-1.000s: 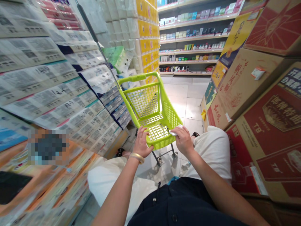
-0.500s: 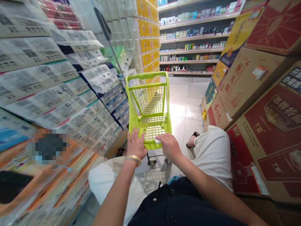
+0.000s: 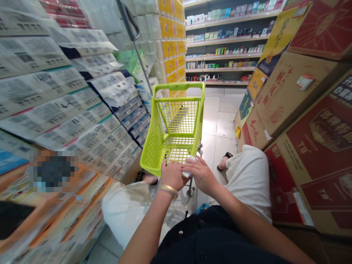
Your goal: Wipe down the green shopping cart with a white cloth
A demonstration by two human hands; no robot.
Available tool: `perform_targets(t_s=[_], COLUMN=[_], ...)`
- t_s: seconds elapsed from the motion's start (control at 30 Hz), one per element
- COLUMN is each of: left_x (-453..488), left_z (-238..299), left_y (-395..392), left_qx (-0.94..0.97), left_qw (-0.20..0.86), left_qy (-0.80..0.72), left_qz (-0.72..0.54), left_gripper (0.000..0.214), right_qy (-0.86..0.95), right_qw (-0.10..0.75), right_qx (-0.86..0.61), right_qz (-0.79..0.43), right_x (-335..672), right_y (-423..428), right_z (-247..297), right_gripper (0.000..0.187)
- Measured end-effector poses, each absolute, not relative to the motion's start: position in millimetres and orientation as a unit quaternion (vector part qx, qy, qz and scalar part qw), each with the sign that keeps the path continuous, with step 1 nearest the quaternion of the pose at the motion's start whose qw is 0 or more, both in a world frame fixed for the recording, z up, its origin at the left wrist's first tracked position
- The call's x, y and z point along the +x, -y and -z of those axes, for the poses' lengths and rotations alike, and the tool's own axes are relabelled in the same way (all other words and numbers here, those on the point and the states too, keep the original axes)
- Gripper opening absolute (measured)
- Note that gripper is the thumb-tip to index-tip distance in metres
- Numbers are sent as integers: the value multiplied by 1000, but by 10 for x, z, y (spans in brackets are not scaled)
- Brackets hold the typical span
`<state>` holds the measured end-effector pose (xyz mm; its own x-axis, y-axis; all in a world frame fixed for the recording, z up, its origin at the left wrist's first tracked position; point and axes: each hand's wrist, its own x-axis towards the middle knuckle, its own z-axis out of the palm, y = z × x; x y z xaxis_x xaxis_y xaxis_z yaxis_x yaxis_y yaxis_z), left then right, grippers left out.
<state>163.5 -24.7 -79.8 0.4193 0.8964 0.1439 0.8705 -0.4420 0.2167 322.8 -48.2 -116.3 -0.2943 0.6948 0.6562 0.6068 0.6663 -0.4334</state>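
A lime-green shopping cart (image 3: 150, 146) with a gridded plastic basket stands between my knees, its inside bare. My left hand (image 3: 173, 176), with a gold bangle at the wrist, is closed over the basket's near rim; its fingertips are partly hidden. Close beside it, my right hand (image 3: 204, 176) presses a crumpled white wipe (image 3: 189, 169) against the near right corner of the rim. The two hands nearly touch. The cart's grey handle (image 3: 133, 31) rises on a thin metal pole at the far left.
Stacked paper packs (image 3: 82, 121) line the left, and cardboard cartons (image 3: 283, 95) the right. Yellow-and-white tissue packs (image 3: 169, 47) tower behind the cart. Stocked shelves (image 3: 225, 57) stand at the back. Tiled floor (image 3: 211, 113) runs between. A dark phone-like slab (image 3: 13, 218) lies lower left.
My left hand has moved right along the rim to beside my right hand. The cart has turned, its near left corner swinging out to the left. More of the white wipe shows.
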Motion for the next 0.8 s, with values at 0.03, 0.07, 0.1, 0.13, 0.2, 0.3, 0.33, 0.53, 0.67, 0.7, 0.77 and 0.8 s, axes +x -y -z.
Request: perform_targets(t_s=[0.03,0.07,0.1,0.13,0.2,0.3,0.33,0.53,0.67,0.7,0.77,0.8], left_x=[1635,1637,1641,1646,1659,1666,1661,1571,1538,1533,1518,1508], left_z=[801,807,815,824,843,877,892,972,961,956,954,956], left_y=[265,282,298,313,338,359,363,393,435,443,452,453], left_qx=[845,848,849,848,846,850,853,857,853,853,853,853], left_qw=[52,49,44,40,34,21,13,-6,-18,-22,-26,-26], left_qy=[-519,-513,-508,-505,-502,-493,-489,-466,-467,-467,-468,-468], left_qz=[-119,-126,-138,-153,-179,-185,-183,-221,-230,-231,-230,-229], left_gripper=[25,25,25,25,23,23,25,23,28,29,29,28], right_qy=[802,797,787,772,742,752,769,828,809,803,806,816], right_qw=[436,440,446,454,470,470,464,432,433,436,441,439], right_qx=[-405,-412,-425,-444,-478,-461,-439,-357,-398,-406,-395,-376], right_qz=[-46,-40,-34,-27,-14,-11,-16,-23,-14,-11,-12,-18], right_x=[3272,3322,3374,3422,3482,3445,3408,3433,3670,3696,3684,3650], right_y=[454,418,380,343,300,363,410,390,50,9,37,104], right_z=[1161,1155,1147,1138,1130,1164,1186,1229,1108,1082,1058,1062], right_gripper=[45,43,41,39,35,33,34,38,36,36,35,35])
